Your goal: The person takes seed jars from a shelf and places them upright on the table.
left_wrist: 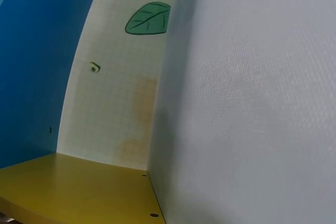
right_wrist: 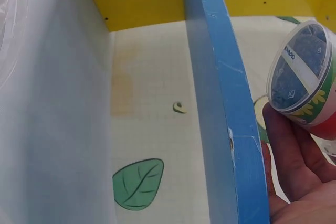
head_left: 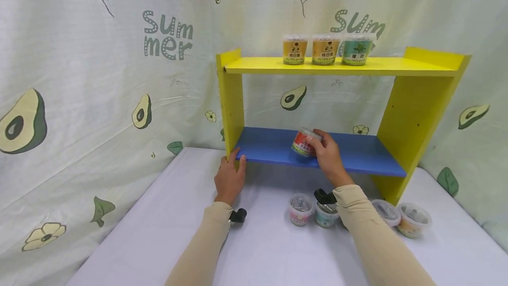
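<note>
The right hand (head_left: 329,157) holds a round red plastic cup (head_left: 301,143), tipped; the left hand (head_left: 230,179), fingers apart, touches a flat blue shelf (head_left: 266,142).

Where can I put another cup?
Try the blue board between the right hand and right yellow panel, or the yellow top board right of the round teal plastic cup. Crowded: the white tabletop around the beige right sleeve, where round clear plastic cups cluster.
</note>
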Demonstrator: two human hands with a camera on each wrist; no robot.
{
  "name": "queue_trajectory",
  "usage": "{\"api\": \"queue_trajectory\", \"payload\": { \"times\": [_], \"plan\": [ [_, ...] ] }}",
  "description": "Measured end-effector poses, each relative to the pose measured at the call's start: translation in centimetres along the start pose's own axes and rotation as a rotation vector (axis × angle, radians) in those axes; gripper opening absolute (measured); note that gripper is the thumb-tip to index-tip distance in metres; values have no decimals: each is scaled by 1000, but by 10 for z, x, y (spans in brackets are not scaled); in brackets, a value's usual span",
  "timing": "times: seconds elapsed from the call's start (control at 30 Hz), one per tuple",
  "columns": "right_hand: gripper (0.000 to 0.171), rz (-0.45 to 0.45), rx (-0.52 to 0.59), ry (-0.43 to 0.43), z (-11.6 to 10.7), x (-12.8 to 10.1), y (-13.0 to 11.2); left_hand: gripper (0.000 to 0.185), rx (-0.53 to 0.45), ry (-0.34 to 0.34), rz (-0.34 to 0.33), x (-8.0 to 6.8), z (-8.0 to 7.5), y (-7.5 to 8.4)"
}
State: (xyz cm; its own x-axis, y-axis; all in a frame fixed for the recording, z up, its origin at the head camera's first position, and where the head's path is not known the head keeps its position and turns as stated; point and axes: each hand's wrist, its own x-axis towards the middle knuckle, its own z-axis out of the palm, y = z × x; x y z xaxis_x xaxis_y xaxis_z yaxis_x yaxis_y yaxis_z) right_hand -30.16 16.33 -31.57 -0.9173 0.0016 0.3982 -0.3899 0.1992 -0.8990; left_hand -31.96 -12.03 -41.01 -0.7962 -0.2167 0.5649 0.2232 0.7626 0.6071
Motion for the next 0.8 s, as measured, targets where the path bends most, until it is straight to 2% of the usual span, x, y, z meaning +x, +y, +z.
{"api": "queue_trajectory", "payload": {
  "times": [0.3, 0.47, 0.8],
  "plan": [
    [64, 19, -11, 3, -9, -14, 2, 56, -3, -20, 8, -5, 2, 0],
    [63, 21, 32, 22, -10, -18, 0, 58, -10, -8, 23, -4, 1, 0],
    [64, 13, 65, 3, -6, -23, -5, 57, -12, 14, 28, -1, -3, -2]
  ]
}}
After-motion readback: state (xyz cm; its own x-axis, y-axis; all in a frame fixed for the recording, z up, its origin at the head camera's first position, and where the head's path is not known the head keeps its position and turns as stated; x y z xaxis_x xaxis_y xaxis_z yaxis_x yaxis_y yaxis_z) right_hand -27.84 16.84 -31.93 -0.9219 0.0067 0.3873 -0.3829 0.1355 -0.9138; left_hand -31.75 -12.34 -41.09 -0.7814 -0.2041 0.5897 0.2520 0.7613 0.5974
